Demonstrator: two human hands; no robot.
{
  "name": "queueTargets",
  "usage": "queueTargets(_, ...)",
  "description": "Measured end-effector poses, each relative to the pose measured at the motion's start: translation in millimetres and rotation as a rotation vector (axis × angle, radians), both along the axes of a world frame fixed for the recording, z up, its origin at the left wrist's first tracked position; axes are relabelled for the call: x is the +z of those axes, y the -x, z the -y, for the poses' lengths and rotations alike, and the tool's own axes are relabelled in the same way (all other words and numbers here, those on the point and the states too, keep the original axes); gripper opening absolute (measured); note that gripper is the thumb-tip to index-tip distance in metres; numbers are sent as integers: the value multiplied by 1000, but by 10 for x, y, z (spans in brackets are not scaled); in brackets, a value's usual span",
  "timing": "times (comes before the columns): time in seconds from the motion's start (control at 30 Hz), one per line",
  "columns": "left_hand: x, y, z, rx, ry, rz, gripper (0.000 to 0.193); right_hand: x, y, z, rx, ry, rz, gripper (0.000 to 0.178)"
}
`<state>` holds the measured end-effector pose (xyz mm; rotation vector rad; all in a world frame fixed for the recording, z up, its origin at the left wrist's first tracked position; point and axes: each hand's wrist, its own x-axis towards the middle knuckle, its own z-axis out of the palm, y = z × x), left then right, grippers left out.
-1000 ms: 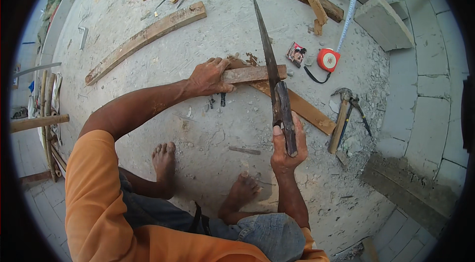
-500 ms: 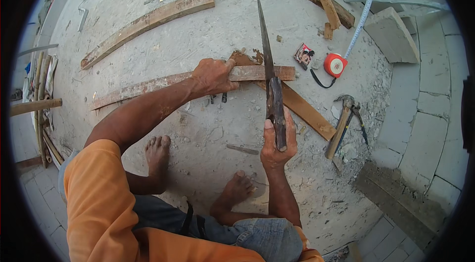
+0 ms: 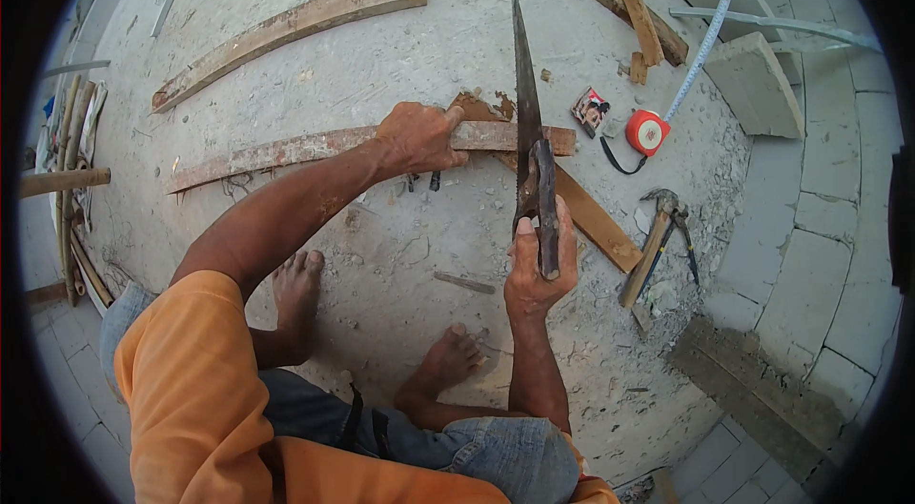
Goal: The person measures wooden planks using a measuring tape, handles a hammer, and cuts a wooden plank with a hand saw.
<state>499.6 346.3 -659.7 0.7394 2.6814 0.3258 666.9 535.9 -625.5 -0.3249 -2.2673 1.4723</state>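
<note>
My right hand (image 3: pixel 539 266) is closed round the dark handle of a handsaw (image 3: pixel 527 94), whose blade points away from me. The blade lies across a long, worn wooden batten (image 3: pixel 286 153) near its right end. My left hand (image 3: pixel 417 137) grips the same batten a little left of the blade, thumb and fingers wrapped over it. Beneath the batten's right part runs a brown wooden plank (image 3: pixel 600 218), set at a slant. Whether the teeth have cut into the wood I cannot tell.
To the right lie a red tape measure (image 3: pixel 647 131) with its tape pulled out, a small packet (image 3: pixel 590 110), a hammer (image 3: pixel 653 242) and pincers (image 3: pixel 686 237). Another wooden beam (image 3: pixel 295 32) lies farther off at left. My bare feet (image 3: pixel 297 299) rest on the dusty floor.
The saw has shifted slightly along its stroke, its tip a little nearer to me. The whole view has also moved slightly. Both hands keep their holds.
</note>
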Motion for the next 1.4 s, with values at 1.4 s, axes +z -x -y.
queueTargets(1.4, -88, 44, 6, -62, 11, -46, 66, 310, -1335, -122, -13, -202, 167, 43)
